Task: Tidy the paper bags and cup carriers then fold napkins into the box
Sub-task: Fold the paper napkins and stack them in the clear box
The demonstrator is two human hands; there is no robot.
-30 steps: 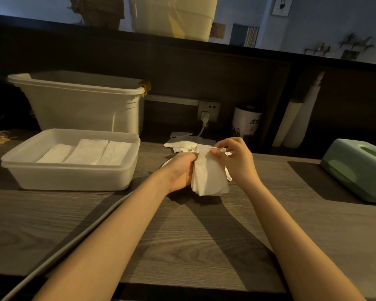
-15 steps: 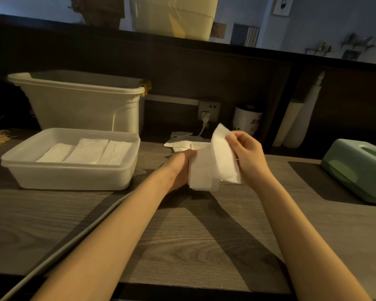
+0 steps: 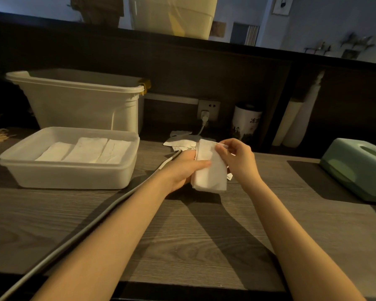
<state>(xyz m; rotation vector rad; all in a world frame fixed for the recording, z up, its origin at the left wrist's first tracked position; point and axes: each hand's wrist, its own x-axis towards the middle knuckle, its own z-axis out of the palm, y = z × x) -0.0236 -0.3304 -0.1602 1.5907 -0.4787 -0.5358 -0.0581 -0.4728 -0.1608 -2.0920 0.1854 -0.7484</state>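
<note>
Above the wooden counter (image 3: 182,246), a folded napkin (image 3: 210,170) is gripped by the left hand (image 3: 182,168), thumb across it, and pinched at its top by the right hand (image 3: 237,159). Left lies the box (image 3: 70,177) holding folded napkins (image 3: 85,151); a grey cable (image 3: 96,222) crosses between.

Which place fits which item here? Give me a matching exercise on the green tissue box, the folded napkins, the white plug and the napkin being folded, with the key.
Items:
1. green tissue box
2. folded napkins
3. white plug
4. napkin being folded

Places:
A. in the wall socket
B. held between left hand and right hand
C. far right on the counter
D. inside the shallow white box

Pairs: 1-C, 2-D, 3-A, 4-B
</note>
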